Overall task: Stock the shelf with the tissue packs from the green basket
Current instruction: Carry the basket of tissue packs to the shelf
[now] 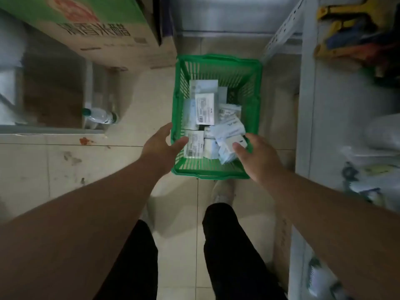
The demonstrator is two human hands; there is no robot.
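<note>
Reaching down to the green basket (207,174) on the floor (112,169)
Left hand (159,148) spread loose at the rim; right hand (257,158) has its thumb on a tissue pack (226,151), other fingers hidden. Packs look light, soft, slippery-wrapped: pinch across the narrow sides

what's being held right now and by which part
The right hand pinches a tissue pack by its right end; the left hand holds nothing.

Just ahead of the fingers (181,141) the green basket (218,59) gapes open-topped, tissue packs (204,109) heaped inside; the shelf (304,105) upright stands close right, a carton (97,33) ahead left.
</note>
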